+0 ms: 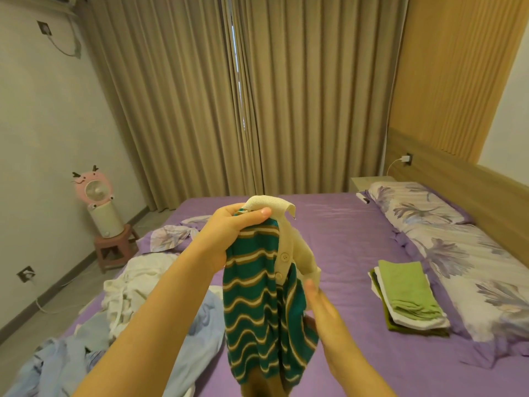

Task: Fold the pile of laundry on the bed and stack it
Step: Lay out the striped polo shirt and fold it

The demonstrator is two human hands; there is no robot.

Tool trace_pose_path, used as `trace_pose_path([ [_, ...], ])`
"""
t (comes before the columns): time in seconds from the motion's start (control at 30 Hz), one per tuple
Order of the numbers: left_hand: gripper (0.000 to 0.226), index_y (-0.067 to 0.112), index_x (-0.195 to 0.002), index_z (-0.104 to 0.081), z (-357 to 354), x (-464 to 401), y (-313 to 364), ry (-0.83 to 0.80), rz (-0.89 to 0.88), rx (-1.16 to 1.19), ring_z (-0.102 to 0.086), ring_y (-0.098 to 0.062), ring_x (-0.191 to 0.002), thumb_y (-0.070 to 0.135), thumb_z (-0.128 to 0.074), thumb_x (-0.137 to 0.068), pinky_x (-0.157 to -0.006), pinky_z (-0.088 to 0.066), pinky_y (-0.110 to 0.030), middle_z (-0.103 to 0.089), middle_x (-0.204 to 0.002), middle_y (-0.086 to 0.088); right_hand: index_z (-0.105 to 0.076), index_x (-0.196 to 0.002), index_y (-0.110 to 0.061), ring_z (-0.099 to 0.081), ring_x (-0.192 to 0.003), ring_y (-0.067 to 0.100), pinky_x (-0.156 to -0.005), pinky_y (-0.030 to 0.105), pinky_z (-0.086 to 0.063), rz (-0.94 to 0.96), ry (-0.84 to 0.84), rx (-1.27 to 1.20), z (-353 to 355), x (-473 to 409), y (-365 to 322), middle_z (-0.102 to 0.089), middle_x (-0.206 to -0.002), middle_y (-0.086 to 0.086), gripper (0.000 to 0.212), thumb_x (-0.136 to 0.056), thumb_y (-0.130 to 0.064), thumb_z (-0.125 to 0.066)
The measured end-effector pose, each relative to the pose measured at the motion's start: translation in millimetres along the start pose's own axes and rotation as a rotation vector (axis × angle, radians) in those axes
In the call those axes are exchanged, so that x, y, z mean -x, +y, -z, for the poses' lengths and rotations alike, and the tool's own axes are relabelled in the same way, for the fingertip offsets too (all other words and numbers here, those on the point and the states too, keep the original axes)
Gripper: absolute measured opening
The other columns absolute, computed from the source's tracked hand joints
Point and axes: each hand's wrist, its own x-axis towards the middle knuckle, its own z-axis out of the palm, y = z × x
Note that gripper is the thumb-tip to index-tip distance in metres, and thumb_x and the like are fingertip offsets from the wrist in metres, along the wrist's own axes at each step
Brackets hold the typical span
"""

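1. Nearest: both my forearms reach forward, with the striped polo shirt point(263, 305) hanging between them above the purple bed point(343, 239).
2. Right hand point(320, 299): fingers look straight, laid against the shirt's right edge just below the cream placket point(283, 253). It's blurred; no grip that I can see.
3. Left hand point(229, 233) is higher and further out, fingers and thumb curled round bunched fabric just under the cream collar point(272, 204). It carries the shirt's whole weight.
4. Shirt hangs crumpled, hem out of frame at the bottom. It isn't spread or folded.
5. Step in hand, my read: open the shirt out. Find both shoulder seams, pinch one in each hand, shake flat, then lay it face down on bare sheet in front of me.
6. Risk: holding by the bunched collar keeps it twisted, so regrip first.
7. Unfolded pile point(128, 287), white and light blue, lies on the bed to my left.
8. Folded stack point(406, 296), green on top, sits to my right beside the floral pillows point(429, 222). The shirt should go there.
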Motion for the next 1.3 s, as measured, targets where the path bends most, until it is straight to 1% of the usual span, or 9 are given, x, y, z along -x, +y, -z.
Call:
trace_pose_path([
  [0.1,0.039,0.017,-0.099,-0.071,8.3,2.4,-9.1,0.008,0.011,0.013,-0.072,-0.017,-0.073,0.039,-0.073,-0.067,-0.056,-0.054,-0.022,-0.074,-0.087,-0.005,-0.047,-0.101,-0.052,-0.054,-0.089,-0.007,-0.067,0.011,-0.042,0.020,-0.016,0.188,-5.1,-9.6,-4.3,-0.056,-0.097,-0.031,0.008,-0.094,-0.048,-0.046],
  [0.2,0.030,0.016,-0.102,-0.070,21.0,3.3,-20.1,0.010,0.052,-0.032,-0.071,-0.018,-0.078,0.034,-0.069,-0.079,-0.061,-0.054,-0.025,-0.074,-0.091,-0.007,-0.057,-0.097,-0.039,-0.060,-0.090,0.004,-0.067,0.015,-0.046,0.053,0.037,0.278,-5.9,-16.2,-4.6,-0.062,-0.094,-0.018,0.021,-0.100,-0.026,-0.041],
  [0.43,0.012,0.029,-0.089,-0.071,64.9,4.3,-55.9,0.095,0.063,-0.440,-0.064,-0.013,-0.077,0.038,-0.062,-0.089,-0.065,-0.046,-0.023,-0.070,-0.078,0.006,-0.053,-0.110,-0.029,-0.059,-0.088,0.017,-0.070,0.029,-0.047,0.292,0.167,0.584,33.0,-40.6,-38.6,-0.062,-0.092,-0.003,0.019,-0.102,-0.022,-0.038],
  [0.63,0.030,0.018,-0.091,-0.064,80.8,-2.3,-78.8,0.142,-0.010,-0.822,-0.059,-0.020,-0.077,0.047,-0.060,-0.087,-0.070,-0.049,-0.037,-0.063,-0.084,-0.005,-0.053,-0.110,-0.025,-0.058,-0.084,0.017,-0.068,0.027,-0.046,0.417,0.059,0.809,47.1,-59.5,-74.2,-0.063,-0.094,0.004,0.020,-0.102,-0.017,-0.037],
  [0.8,0.032,0.019,-0.096,-0.058,75.6,-7.0,-79.2,0.104,-0.111,-0.842,-0.055,-0.014,-0.077,0.050,-0.052,-0.091,-0.068,-0.045,-0.028,-0.059,-0.086,-0.001,-0.051,-0.124,-0.023,-0.051,-0.092,-0.008,-0.076,0.000,-0.037,0.519,0.021,0.837,47.6,-57.9,-87.4,-0.056,-0.107,-0.011,0.029,-0.101,-0.012,-0.039],
  [0.97,0.032,0.023,-0.095,-0.052,73.6,-13.1,-77.9,0.004,-0.072,-0.843,-0.054,-0.011,-0.078,0.054,-0.044,-0.092,-0.064,-0.041,-0.023,-0.056,-0.088,0.003,-0.049,-0.119,-0.042,-0.055,-0.100,0.001,-0.082,0.015,-0.045,0.407,-0.081,0.803,61.2,-53.5,-95.9,-0.057,-0.111,-0.020,0.029,-0.095,-0.026,-0.053],
  [1.07,0.025,0.026,-0.094,-0.053,76.6,-15.3,-74.1,-0.088,0.020,-0.682,-0.055,-0.010,-0.077,0.050,-0.056,-0.088,-0.064,-0.040,-0.021,-0.058,-0.088,0.001,-0.040,-0.123,-0.051,-0.059,-0.094,0.011,-0.083,0.025,-0.049,0.230,-0.180,0.946,72.0,-51.1,-103.4,-0.062,-0.101,-0.005,0.039,-0.090,-0.042,-0.058],
  [1.2,0.047,0.021,-0.109,-0.060,78.5,-15.1,-69.5,-0.300,0.157,-0.311,-0.067,-0.017,-0.089,0.049,-0.069,-0.073,-0.073,-0.053,-0.022,-0.067,-0.100,-0.003,-0.033,-0.124,-0.055,-0.059,-0.093,0.002,-0.080,0.016,-0.046,0.071,-0.302,1.101,79.8,-45.5,-110.8,-0.063,-0.096,-0.015,0.043,-0.086,-0.057,-0.054],
  [1.3,0.043,0.018,-0.105,-0.066,73.4,-17.5,-70.7,-0.350,0.120,-0.228,-0.065,-0.014,-0.086,0.054,-0.057,-0.084,-0.074,-0.052,-0.020,-0.067,-0.093,0.000,-0.038,-0.122,-0.058,-0.054,-0.102,-0.002,-0.079,0.013,-0.042,0.003,-0.347,0.908,84.8,-39.2,-120.3,-0.054,-0.115,-0.025,0.047,-0.079,-0.059,-0.055],
])
